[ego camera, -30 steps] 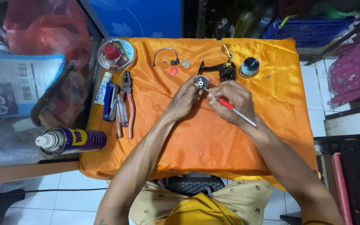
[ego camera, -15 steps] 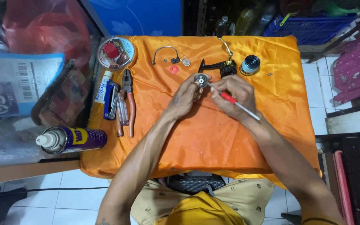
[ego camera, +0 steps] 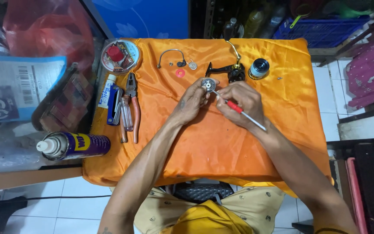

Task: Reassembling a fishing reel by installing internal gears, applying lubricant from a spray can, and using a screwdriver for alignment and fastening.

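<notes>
My left hand (ego camera: 192,101) holds a small round metal part (ego camera: 209,84) above the orange cloth (ego camera: 204,143). My right hand (ego camera: 241,104) grips a thin tool with a red collar (ego camera: 235,107), its tip touching the centre of the round part. Just beyond my hands lies a black and gold fishing reel body (ego camera: 232,70) with a spool (ego camera: 258,68) to its right. A wire bail arm (ego camera: 169,55), a red washer (ego camera: 180,73) and small loose bits lie at the far middle of the cloth.
Pliers (ego camera: 132,108), a blue multi-tool (ego camera: 114,105) and a white tube (ego camera: 106,91) lie at the cloth's left edge. A round tin (ego camera: 119,56) sits at the far left corner. A blue spray can (ego camera: 72,145) lies on the left shelf. White floor tiles show at the right.
Both hands stay together on the round part; the tool's angle shifts slightly and the hands sit a little farther from me.
</notes>
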